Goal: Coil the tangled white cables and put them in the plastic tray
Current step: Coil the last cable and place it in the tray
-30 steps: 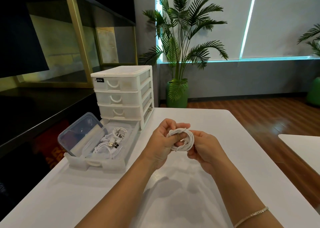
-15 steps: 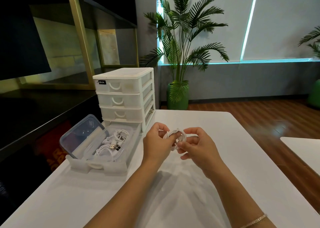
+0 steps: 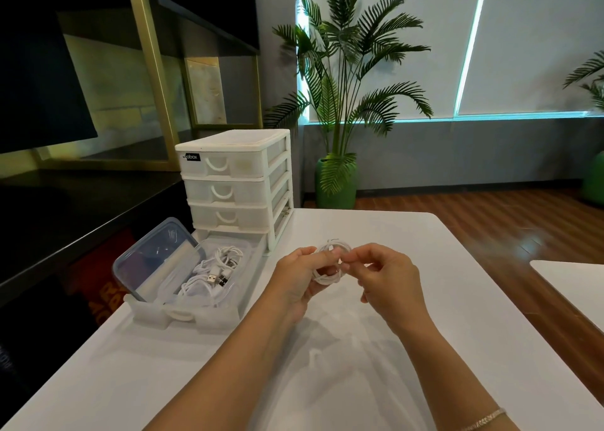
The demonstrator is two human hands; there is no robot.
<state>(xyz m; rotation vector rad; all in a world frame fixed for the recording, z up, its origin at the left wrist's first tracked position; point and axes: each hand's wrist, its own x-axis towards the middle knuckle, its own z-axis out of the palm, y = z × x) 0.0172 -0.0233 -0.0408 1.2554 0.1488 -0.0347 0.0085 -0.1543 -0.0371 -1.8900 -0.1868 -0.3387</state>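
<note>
Holding a small coiled white cable (image 3: 328, 268) above the table (image 3: 425, 349) in the left hand (image 3: 299, 278), fingers curling round it; pinching its upper loop with the right hand (image 3: 387, 282). Lying bundled in the plastic tray (image 3: 183, 316): more cables (image 3: 212, 272).

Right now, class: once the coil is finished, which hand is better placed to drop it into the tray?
Probably the left hand. It grips the coiled cable and is nearer the tray, which lies to its left. The right hand only pinches the coil's top and would cross over.
</note>
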